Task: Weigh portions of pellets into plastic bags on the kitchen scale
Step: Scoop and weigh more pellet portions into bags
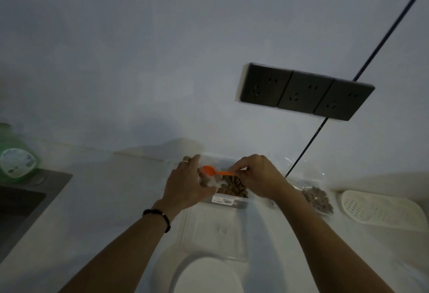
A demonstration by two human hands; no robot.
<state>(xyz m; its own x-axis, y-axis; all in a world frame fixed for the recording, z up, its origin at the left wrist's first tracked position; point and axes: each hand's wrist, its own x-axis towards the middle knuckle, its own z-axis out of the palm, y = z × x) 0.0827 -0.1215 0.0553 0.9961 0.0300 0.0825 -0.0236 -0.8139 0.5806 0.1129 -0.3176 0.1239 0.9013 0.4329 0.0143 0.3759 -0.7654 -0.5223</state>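
The right hand (257, 177) pinches an orange plastic spoon (214, 172) over brown pellets (233, 187) in a clear tub (228, 201), while the left hand (188, 182) grips a crumpled plastic bag (210, 181)

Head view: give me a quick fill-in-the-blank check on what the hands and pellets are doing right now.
1. The right hand pinches the handle of an ____ spoon.
2. The left hand holds a bag over the open ____ of pellets.
3. A filled bag lies to the ____ of the tub.

Missing words: orange; tub; right
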